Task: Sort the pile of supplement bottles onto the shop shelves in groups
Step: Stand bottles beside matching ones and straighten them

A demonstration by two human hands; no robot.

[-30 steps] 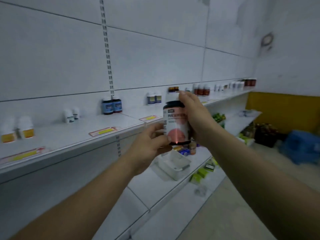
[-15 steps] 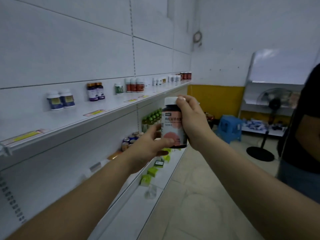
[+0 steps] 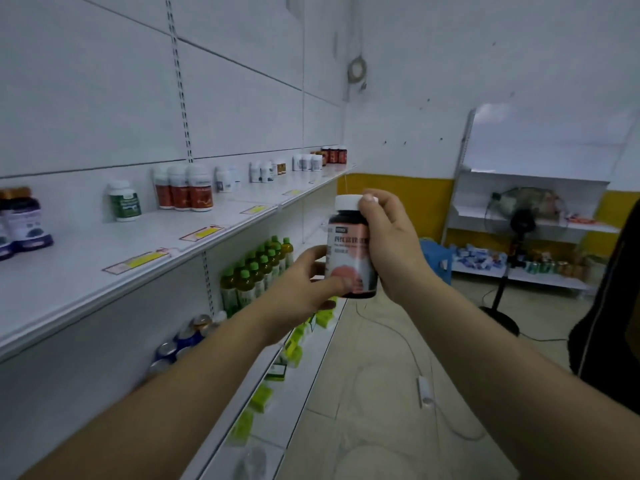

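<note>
A dark supplement bottle [image 3: 347, 247] with a white cap and a pink label is held upright in mid-air beside the shelving. My right hand [image 3: 391, 244] grips it from the right, fingers up at the cap. My left hand [image 3: 304, 289] pinches its lower part, thumb on the label. The white upper shelf [image 3: 86, 271] to the left carries grouped bottles: blue-labelled ones [image 3: 24, 223], a green-labelled one [image 3: 124, 200], three red-labelled ones [image 3: 185, 188], small white ones [image 3: 263, 171] and dark red ones [image 3: 334, 154] at the far end.
Green-capped drink bottles [image 3: 258, 271] and cans [image 3: 180, 341] fill the shelf below; green boxes [image 3: 294, 344] lie on the bottom shelf. A standing fan [image 3: 519, 223], a low rack [image 3: 519, 268] and a blue stool [image 3: 436, 254] stand ahead. A person in black [image 3: 616, 323] is at the right.
My view has swung right along the aisle, bringing the far end of the shelf and the fan closer. Both hands keep the same hold on the bottle.
</note>
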